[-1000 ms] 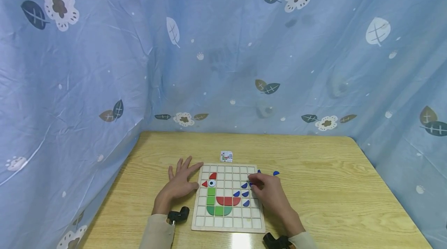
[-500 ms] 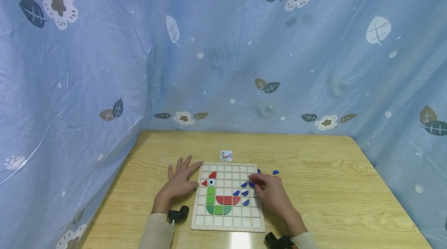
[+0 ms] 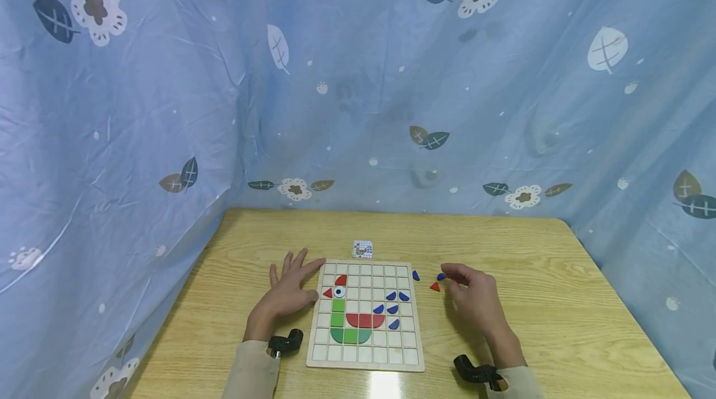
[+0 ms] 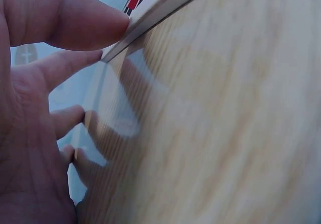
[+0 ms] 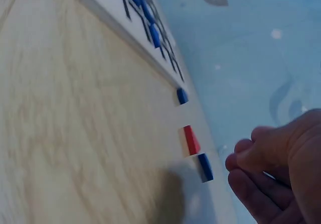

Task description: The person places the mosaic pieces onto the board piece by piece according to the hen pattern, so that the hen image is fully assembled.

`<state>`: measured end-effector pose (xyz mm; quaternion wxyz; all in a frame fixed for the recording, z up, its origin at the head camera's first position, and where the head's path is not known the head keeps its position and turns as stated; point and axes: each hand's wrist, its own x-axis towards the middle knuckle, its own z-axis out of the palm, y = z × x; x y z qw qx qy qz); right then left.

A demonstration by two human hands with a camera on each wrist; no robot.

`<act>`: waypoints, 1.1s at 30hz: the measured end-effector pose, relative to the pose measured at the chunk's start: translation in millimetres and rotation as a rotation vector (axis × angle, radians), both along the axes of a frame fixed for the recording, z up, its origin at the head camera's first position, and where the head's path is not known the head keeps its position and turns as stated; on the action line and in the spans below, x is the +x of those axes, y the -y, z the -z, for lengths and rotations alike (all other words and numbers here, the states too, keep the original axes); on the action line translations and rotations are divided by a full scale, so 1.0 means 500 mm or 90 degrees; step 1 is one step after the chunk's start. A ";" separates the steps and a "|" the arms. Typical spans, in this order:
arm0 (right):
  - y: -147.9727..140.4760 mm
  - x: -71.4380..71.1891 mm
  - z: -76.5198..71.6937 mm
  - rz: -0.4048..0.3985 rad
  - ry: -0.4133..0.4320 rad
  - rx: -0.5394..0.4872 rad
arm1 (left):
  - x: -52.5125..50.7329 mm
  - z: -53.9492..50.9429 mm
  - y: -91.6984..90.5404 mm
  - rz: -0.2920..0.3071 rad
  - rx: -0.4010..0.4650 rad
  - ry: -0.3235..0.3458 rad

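A wooden grid board (image 3: 358, 362) lies on the table, bearing red, green and blue pieces and a white eye piece (image 3: 339, 292). My left hand (image 3: 286, 294) is spread beside its left edge; in the left wrist view the thumb (image 4: 90, 23) touches the board's side. To the board's right, my right hand (image 3: 480, 299) hovers with bent fingers, near a blue half-round piece (image 3: 440, 276) and a red triangle (image 3: 434, 286). In the right wrist view, a gap separates the fingertips (image 5: 235, 161) from that blue piece (image 5: 204, 168), and nothing shows between them.
Another blue piece (image 3: 416, 275) lies just off the board's upper right corner. A small printed picture card (image 3: 362, 249) rests behind the board. A blue patterned curtain (image 3: 358, 107) rises behind the wood-grain table (image 3: 531, 299).
My right hand has let go of a blue piece in the board's right column and moved right, toward the loose pieces. The red triangle is now uncovered. The left hand stays put.
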<state>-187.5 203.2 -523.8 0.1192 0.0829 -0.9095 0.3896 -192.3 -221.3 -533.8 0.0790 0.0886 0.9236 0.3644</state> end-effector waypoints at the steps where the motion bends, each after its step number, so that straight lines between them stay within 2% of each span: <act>1: -0.001 -0.002 0.002 -0.007 0.008 0.001 | 0.000 0.000 0.000 0.000 0.002 -0.001; 7: -0.003 -0.004 0.014 -0.049 0.031 0.016 | 0.002 0.000 0.001 0.005 0.000 -0.003; 11: -0.010 0.005 0.013 -0.043 0.041 0.017 | 0.002 0.000 0.001 0.003 0.005 -0.003; 15: -0.023 0.029 0.008 -0.039 0.052 0.018 | 0.000 0.003 0.002 0.002 0.004 -0.003; 21: -0.052 0.077 0.007 -0.072 0.055 -0.011 | -0.001 0.002 0.000 0.001 0.006 -0.005; 23: -0.062 0.090 0.007 -0.068 0.042 -0.010 | -0.001 0.001 0.000 0.000 0.008 -0.005; 27: -0.075 0.107 0.008 -0.024 0.014 0.002 | 0.001 -0.001 -0.001 0.000 0.001 0.000; 30: -0.075 0.111 0.007 -0.002 0.022 0.001 | 0.002 -0.002 -0.001 -0.003 -0.003 0.002; 33: -0.066 0.107 0.005 -0.009 0.041 0.005 | 0.001 -0.001 -0.001 -0.006 -0.005 0.005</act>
